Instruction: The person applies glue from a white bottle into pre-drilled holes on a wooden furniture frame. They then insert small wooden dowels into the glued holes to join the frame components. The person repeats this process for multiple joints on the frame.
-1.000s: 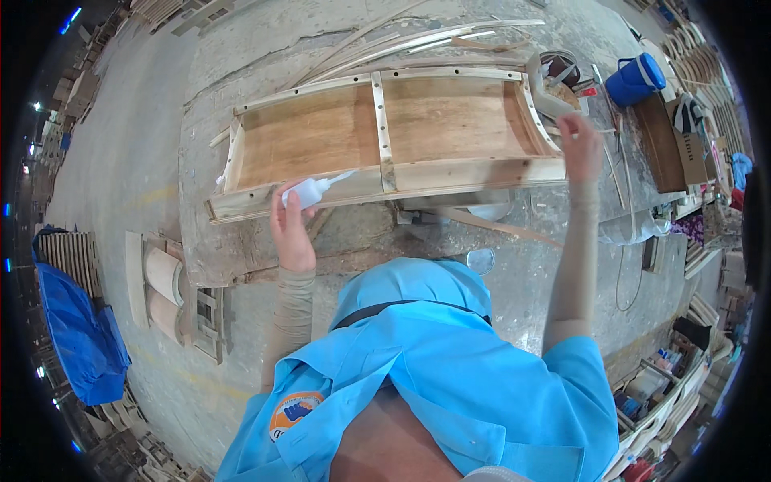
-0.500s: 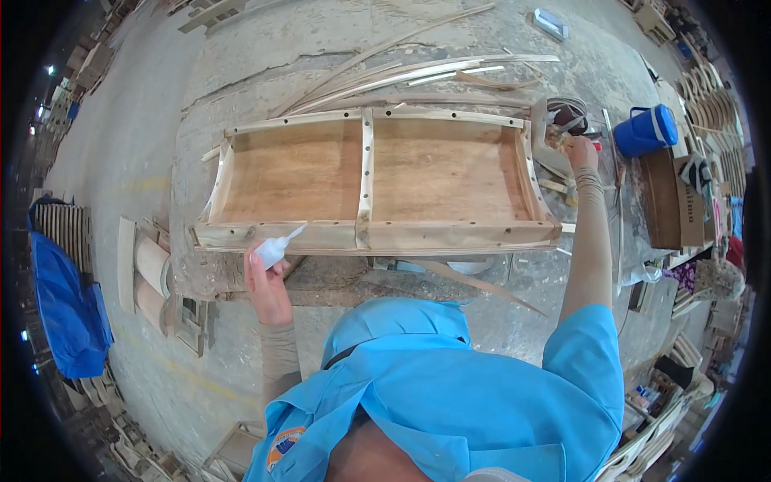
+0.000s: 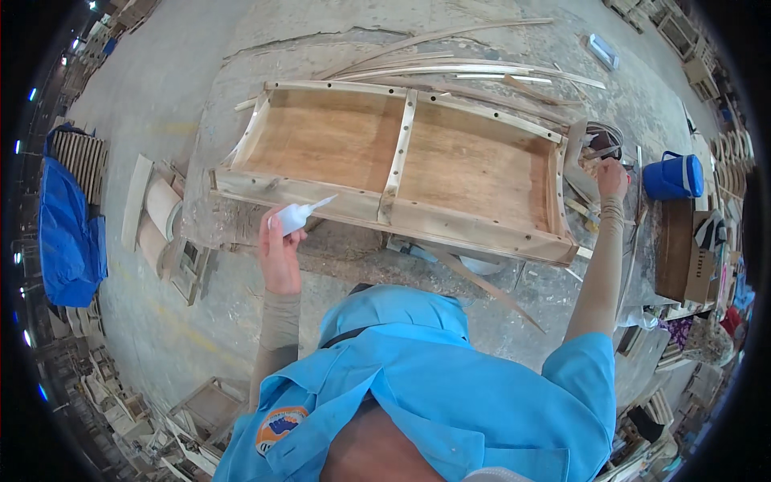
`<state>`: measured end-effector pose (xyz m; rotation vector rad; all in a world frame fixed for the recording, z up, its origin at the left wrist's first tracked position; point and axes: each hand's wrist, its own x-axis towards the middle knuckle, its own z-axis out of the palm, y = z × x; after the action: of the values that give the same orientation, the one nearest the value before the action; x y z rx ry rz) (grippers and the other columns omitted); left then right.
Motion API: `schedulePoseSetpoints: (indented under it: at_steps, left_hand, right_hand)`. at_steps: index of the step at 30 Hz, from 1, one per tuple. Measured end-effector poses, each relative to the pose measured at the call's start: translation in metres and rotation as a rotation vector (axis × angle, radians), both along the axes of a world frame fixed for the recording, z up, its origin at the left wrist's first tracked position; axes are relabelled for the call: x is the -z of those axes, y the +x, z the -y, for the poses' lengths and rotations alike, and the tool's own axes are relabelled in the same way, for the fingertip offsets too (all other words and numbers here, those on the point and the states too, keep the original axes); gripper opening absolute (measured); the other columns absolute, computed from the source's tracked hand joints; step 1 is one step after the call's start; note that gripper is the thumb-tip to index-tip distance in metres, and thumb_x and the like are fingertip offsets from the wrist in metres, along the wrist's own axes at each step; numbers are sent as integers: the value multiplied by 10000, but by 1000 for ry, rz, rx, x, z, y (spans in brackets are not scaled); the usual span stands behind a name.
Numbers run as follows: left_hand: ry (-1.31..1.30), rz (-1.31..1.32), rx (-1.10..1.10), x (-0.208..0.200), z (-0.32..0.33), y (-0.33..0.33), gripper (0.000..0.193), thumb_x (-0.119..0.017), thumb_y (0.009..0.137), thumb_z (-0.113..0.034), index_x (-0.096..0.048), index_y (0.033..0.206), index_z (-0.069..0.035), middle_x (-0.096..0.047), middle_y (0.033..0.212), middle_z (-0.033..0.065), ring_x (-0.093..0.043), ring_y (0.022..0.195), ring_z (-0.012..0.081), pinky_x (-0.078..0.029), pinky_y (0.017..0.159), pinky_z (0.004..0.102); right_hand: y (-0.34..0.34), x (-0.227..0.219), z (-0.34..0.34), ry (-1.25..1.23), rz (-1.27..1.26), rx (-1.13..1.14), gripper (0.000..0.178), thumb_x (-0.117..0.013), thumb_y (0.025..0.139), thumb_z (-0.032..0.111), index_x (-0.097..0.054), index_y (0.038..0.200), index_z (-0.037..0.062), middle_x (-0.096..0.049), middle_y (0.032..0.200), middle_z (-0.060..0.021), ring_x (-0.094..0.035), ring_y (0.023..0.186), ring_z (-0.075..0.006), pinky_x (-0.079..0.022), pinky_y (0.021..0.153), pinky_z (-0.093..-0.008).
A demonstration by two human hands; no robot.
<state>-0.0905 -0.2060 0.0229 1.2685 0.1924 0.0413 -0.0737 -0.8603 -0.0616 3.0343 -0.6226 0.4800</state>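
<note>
A white squeeze bottle with a thin nozzle (image 3: 295, 217) is gripped in my left hand (image 3: 281, 255), its tip pointing up and right over the near rail of a wooden frame. That frame (image 3: 273, 189) has two plywood-bottomed bays, a middle divider and dark holes along its rails. Beyond its right end, my right hand (image 3: 613, 178) reaches to a wooden holder (image 3: 575, 153) with light brown bits inside. The fingers of this hand are closed together; whatever they hold is too small to make out. A dark round container (image 3: 602, 136) sits just behind them.
Thin wooden strips (image 3: 474, 68) lie behind the frame on the worktable. To the right stand a blue jug (image 3: 673, 175) and a cardboard box (image 3: 697, 273). Curved wooden panels (image 3: 161, 209) and a blue tarp (image 3: 64, 233) are at left. A loose strip (image 3: 490, 291) juts toward me.
My view has shifted, so the frame now looks tilted, its right end lower. My left hand still holds the bottle near the front rail, and my right hand remains at the wooden holder.
</note>
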Motion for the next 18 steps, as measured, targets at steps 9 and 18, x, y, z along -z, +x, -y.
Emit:
schedulePoseSetpoints:
  at_steps: [9,18]
  left_hand:
    - [-80,25,115,-3,-6,4,252,-452,979,-241,-537,1091,-31,-589,922,48,-476,733,104,-419,694,262]
    - [-119,15,131,-3,-46,-8,241,-469,974,-237,-540,1093,-40,-571,887,27,-469,725,94,-413,689,250]
  right_hand:
    - [-23,-85,-182,503,356,-235,61,-574,834,66,-604,851,16,-606,760,-90,-596,685,-185,-467,648,-285]
    - [-44,-96,-387,819,296,-532,69,-615,804,17,-589,866,3,-591,810,-117,-628,742,-240,-487,666,-311]
